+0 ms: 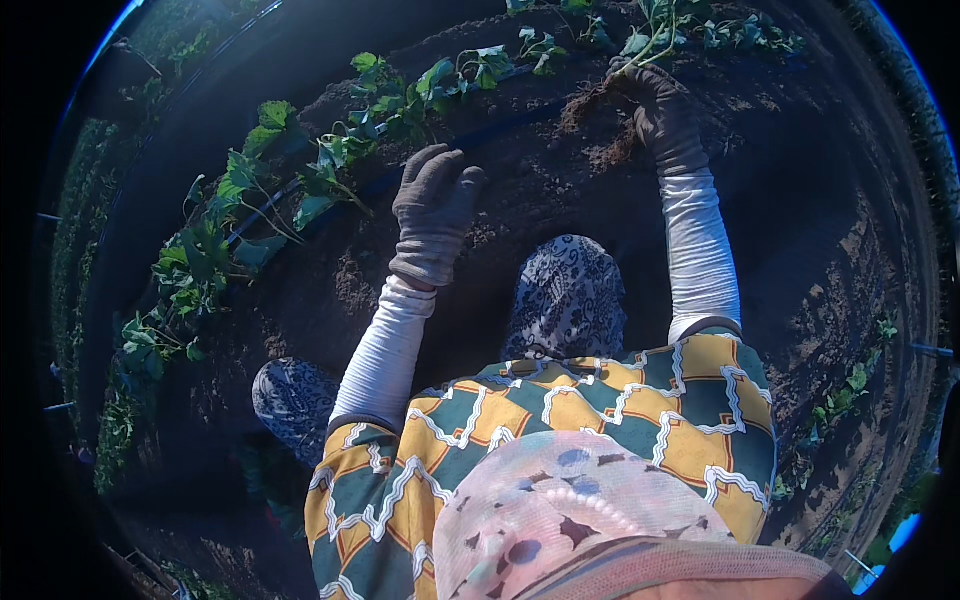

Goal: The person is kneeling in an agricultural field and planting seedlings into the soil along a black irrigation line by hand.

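My right hand point(660, 112), in a dusty brown knit glove, grips a bare-root leafy plant point(651, 46) near the base of its pale stems. Brown fibrous roots point(583, 106) hang below and to the left of the fingers, and its leaves reach toward the top of the view. My left hand point(436, 199), gloved the same way, is over the dark soil point(517, 184) with thumb and fingers apart and nothing visible in it. Just beyond its fingertips stand several young leafy plants point(409, 101) in a curved-looking row.
A thin drip line point(491, 133) runs along the row of plants. More leafy plants point(199, 259) continue down the left. My patterned knees point(566, 296) are close to the soil. Another line of small plants point(840, 401) grows at the right.
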`<state>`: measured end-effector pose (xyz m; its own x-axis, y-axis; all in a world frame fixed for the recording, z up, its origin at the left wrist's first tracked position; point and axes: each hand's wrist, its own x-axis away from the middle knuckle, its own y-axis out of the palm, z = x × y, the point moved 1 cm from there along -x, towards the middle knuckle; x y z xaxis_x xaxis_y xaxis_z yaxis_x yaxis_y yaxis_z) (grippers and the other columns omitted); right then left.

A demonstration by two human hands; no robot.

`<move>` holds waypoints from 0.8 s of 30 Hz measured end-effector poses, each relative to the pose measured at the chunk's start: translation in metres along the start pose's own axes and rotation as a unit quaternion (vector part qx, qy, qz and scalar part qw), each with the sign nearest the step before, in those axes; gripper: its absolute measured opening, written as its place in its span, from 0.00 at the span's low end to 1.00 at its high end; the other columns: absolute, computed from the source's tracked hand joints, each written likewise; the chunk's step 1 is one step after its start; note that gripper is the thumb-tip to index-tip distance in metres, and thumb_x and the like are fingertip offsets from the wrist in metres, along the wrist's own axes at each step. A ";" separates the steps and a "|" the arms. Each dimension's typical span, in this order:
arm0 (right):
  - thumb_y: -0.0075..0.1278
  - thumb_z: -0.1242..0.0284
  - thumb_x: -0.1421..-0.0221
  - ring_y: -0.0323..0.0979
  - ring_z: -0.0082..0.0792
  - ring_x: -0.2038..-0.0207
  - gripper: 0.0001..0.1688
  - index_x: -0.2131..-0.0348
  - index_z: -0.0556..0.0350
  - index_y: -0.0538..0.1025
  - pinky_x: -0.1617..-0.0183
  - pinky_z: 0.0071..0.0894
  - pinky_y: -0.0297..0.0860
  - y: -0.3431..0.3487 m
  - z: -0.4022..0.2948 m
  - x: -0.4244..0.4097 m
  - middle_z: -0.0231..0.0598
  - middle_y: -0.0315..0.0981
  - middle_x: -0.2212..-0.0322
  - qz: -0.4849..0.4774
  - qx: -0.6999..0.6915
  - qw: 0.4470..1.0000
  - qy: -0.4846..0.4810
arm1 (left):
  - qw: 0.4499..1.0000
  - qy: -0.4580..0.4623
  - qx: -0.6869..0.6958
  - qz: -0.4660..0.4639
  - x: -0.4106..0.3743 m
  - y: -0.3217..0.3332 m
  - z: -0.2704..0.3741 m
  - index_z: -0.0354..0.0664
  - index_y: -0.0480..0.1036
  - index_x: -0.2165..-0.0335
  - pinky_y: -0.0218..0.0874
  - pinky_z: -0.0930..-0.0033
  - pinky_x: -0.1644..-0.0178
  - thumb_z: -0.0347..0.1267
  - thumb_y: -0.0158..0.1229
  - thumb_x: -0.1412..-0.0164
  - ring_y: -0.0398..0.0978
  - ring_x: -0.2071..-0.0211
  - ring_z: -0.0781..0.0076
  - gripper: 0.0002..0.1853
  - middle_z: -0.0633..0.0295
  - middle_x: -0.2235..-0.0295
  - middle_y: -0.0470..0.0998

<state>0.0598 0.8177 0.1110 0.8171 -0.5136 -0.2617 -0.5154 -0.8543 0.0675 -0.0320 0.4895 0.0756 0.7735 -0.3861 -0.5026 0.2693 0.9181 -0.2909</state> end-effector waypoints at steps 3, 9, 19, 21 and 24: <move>0.51 0.77 0.39 0.78 0.32 0.56 0.11 0.57 0.58 0.80 0.51 0.31 0.75 0.052 0.001 0.028 0.44 0.80 0.61 -0.088 -0.062 0.992 -0.058 | 0.963 -0.130 0.227 -0.069 -0.010 0.034 0.012 0.41 0.76 0.55 0.71 0.67 0.52 0.30 0.68 0.47 0.76 0.56 0.68 0.19 0.60 0.58 0.77; 0.57 0.73 0.42 0.77 0.25 0.64 0.12 0.60 0.61 0.80 0.60 0.27 0.75 0.100 -0.002 0.083 0.36 0.80 0.66 -0.106 0.091 0.979 0.150 | 0.981 -0.090 -0.056 -0.163 0.022 0.053 -0.002 0.43 0.73 0.49 0.71 0.65 0.53 0.31 0.66 0.45 0.78 0.55 0.59 0.24 0.51 0.54 0.78; 0.56 0.76 0.42 0.75 0.23 0.65 0.07 0.64 0.61 0.81 0.58 0.21 0.71 -0.010 -0.007 0.106 0.33 0.78 0.69 0.084 0.099 0.988 0.082 | 0.905 -0.035 -0.286 -0.314 -0.022 0.106 -0.024 0.36 0.68 0.46 0.54 0.53 0.36 0.62 0.55 0.44 0.64 0.41 0.49 0.43 0.48 0.44 0.69; 0.56 0.75 0.42 0.75 0.22 0.65 0.09 0.62 0.61 0.81 0.57 0.22 0.72 -0.014 -0.004 0.095 0.34 0.79 0.68 0.065 0.138 0.986 0.063 | 0.867 -0.061 -0.319 -0.378 -0.039 0.113 -0.037 0.35 0.68 0.46 0.55 0.53 0.37 0.63 0.53 0.44 0.66 0.43 0.49 0.44 0.48 0.45 0.70; 0.56 0.76 0.43 0.75 0.22 0.65 0.09 0.62 0.62 0.80 0.57 0.22 0.72 -0.016 -0.011 0.084 0.34 0.79 0.69 0.055 0.197 0.978 0.046 | 0.825 -0.047 -0.373 -0.422 -0.045 0.133 -0.040 0.34 0.71 0.49 0.56 0.54 0.38 0.68 0.50 0.45 0.67 0.44 0.51 0.47 0.48 0.48 0.73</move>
<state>0.1396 0.7878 0.0987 0.7609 -0.6217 -0.1858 -0.6469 -0.7048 -0.2911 -0.0543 0.6254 0.0269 0.5411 -0.8191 0.1906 0.3338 0.0012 -0.9427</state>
